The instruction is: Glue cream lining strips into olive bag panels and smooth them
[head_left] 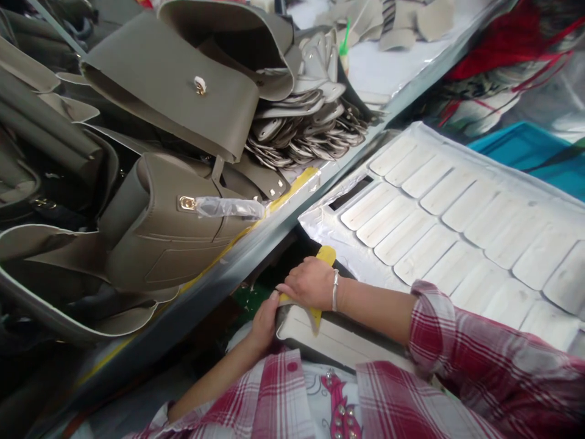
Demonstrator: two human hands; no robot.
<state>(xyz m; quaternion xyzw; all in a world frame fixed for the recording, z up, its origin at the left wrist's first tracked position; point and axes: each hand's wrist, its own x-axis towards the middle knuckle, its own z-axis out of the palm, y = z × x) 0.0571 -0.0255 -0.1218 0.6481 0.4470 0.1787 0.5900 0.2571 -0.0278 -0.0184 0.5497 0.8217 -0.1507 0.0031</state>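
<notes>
My right hand, with a silver bracelet at the wrist, is closed over a flat yellow piece whose ends show above and below the fingers. Under it, by my body, lies a pale, thick-edged piece with a dark side; its exact kind is unclear. At that piece's left corner my left hand is closed, its thumb near the right hand's fingertips. The left fingers' inner side is hidden. Left of both hands, a grey-brown handbag with a gold clasp and plastic-wrapped strap lies on the workbench.
The workbench edge runs diagonally beside my hands. More grey-brown bag bodies and a heap of cut pieces crowd the bench. To the right, a white board carries rows of white rounded pieces. A blue tray lies behind it.
</notes>
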